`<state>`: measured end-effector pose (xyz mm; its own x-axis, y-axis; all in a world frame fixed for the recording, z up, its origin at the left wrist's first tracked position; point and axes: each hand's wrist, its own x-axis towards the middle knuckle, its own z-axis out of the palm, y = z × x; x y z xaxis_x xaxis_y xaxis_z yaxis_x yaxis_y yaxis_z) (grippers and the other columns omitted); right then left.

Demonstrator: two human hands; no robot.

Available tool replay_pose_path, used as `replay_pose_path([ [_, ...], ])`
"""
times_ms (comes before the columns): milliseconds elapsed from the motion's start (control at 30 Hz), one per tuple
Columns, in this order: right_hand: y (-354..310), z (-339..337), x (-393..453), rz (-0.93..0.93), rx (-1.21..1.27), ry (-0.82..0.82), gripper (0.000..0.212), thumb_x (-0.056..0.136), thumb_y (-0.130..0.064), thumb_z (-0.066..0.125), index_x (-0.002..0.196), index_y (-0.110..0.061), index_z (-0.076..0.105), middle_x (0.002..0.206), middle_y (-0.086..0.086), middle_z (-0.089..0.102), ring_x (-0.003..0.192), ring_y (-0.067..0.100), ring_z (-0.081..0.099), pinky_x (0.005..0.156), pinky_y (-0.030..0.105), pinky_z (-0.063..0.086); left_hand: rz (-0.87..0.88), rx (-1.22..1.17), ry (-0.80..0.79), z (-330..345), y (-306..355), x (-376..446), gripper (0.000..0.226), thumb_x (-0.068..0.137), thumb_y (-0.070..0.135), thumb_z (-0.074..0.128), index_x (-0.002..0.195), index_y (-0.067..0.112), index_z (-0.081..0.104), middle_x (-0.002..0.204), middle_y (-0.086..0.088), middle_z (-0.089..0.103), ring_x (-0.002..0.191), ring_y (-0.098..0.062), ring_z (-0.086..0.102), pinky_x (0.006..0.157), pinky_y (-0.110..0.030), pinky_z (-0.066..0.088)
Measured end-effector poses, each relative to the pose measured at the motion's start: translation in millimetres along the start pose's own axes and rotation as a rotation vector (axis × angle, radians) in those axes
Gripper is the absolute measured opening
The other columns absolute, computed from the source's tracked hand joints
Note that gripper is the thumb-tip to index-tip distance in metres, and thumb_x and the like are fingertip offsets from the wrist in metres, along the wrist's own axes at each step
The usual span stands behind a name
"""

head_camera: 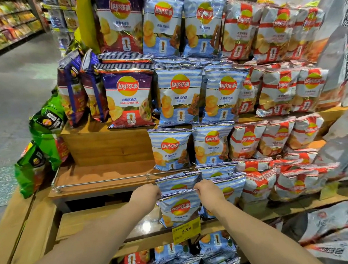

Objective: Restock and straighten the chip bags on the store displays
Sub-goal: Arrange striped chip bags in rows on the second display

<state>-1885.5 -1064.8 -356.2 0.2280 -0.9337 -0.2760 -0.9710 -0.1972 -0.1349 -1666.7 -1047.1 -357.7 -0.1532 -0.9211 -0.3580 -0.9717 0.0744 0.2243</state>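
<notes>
A blue-and-white striped Lay's chip bag [179, 209] stands upright at the front of a low wooden shelf [105, 222]. My left hand [145, 195] pinches its top left corner and my right hand [209, 191] pinches its top right corner. Right behind it stands another blue bag [178, 181]. Further blue bags [171, 150] fill the tiers above, purple bags [128, 98] stand to the left and red-and-white bags [258, 186] to the right.
The wooden tier [102, 172] left of the blue bags holds nothing behind its metal rail [103, 181]. Green bags [46, 126] hang at the display's left end. A yellow price tag [186, 230] sits below the held bag. More bags [217, 248] lie in the bottom level. An aisle floor [15, 85] runs left.
</notes>
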Motion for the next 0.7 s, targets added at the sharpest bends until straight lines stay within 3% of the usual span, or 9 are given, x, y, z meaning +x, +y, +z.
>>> replay_pose_path([
  [67, 2.0, -2.5, 1.4, -0.018, -0.104, 0.000, 0.022, 0.093, 0.005, 0.042, 0.095, -0.011, 0.057, 0.085, 0.006, 0.049, 0.090, 0.029, 0.049, 0.071, 0.038, 0.042, -0.016, 0.035, 0.021, -2.8, 4.4, 1.7, 0.023, 0.098, 0.014, 0.044, 0.095, 0.020, 0.066, 0.092, -0.003, 0.057, 0.083, -0.025, 0.053, 0.072, -0.033, 0.045],
  [100, 3.1, -3.9, 2.5, -0.033, -0.159, 0.006, 0.024, 0.092, 0.005, 0.044, 0.101, -0.010, 0.059, 0.092, 0.008, 0.054, 0.091, 0.028, 0.048, 0.074, 0.038, 0.043, -0.031, 0.059, 0.032, -3.6, 6.2, 2.2, 0.022, 0.096, 0.011, 0.044, 0.082, 0.021, 0.059, 0.083, -0.002, 0.051, 0.075, -0.024, 0.046, 0.065, -0.032, 0.041],
  [167, 5.8, -5.1, 4.9, -0.082, -0.285, 0.023, 0.039, 0.091, 0.005, 0.047, 0.124, -0.014, 0.057, 0.113, 0.011, 0.059, 0.108, 0.029, 0.046, 0.093, 0.040, 0.041, -0.049, 0.101, 0.042, -4.1, 8.7, 1.5, 0.023, 0.093, 0.007, 0.045, 0.077, 0.021, 0.051, 0.075, -0.003, 0.045, 0.073, -0.025, 0.043, 0.061, -0.031, 0.036],
  [233, 9.0, -4.8, 6.9, -0.137, -0.361, 0.008, 0.050, 0.091, 0.005, 0.048, 0.136, -0.017, 0.048, 0.124, 0.010, 0.057, 0.122, 0.028, 0.040, 0.104, 0.041, 0.034, -0.039, 0.168, 0.042, -1.6, 9.6, 0.2, 0.021, 0.092, 0.003, 0.046, 0.093, 0.019, 0.059, 0.092, -0.004, 0.053, 0.089, -0.028, 0.053, 0.067, -0.034, 0.039],
  [333, 13.7, -9.0, 11.8, -0.210, -0.461, -0.092, 0.056, 0.092, 0.006, 0.046, 0.142, -0.017, 0.039, 0.132, 0.009, 0.052, 0.126, 0.028, 0.039, 0.105, 0.041, 0.036, 0.014, 0.293, 0.055, -0.3, 12.4, -1.5, 0.030, 0.090, -0.002, 0.049, 0.116, 0.011, 0.052, 0.117, -0.008, 0.052, 0.108, -0.028, 0.053, 0.075, -0.033, 0.041],
  [500, 17.4, -23.9, 16.3, -0.242, -0.566, -0.262, 0.046, 0.090, 0.004, 0.050, 0.132, -0.014, 0.046, 0.120, 0.012, 0.056, 0.111, 0.029, 0.048, 0.095, 0.042, 0.044, 0.173, 0.489, 0.092, -10.5, 16.1, 1.2, 0.035, 0.089, -0.002, 0.050, 0.123, 0.008, 0.047, 0.123, -0.014, 0.049, 0.112, -0.031, 0.048, 0.083, -0.035, 0.041],
  [700, 7.7, -23.7, 13.8, -0.232, -0.571, -0.196, 0.041, 0.093, 0.004, 0.046, 0.131, -0.012, 0.049, 0.122, 0.013, 0.055, 0.117, 0.030, 0.044, 0.097, 0.040, 0.038, 0.175, 0.557, 0.029, -12.9, 14.9, 1.2, 0.033, 0.092, 0.002, 0.049, 0.124, 0.009, 0.049, 0.125, -0.015, 0.048, 0.114, -0.032, 0.046, 0.089, -0.036, 0.039],
])
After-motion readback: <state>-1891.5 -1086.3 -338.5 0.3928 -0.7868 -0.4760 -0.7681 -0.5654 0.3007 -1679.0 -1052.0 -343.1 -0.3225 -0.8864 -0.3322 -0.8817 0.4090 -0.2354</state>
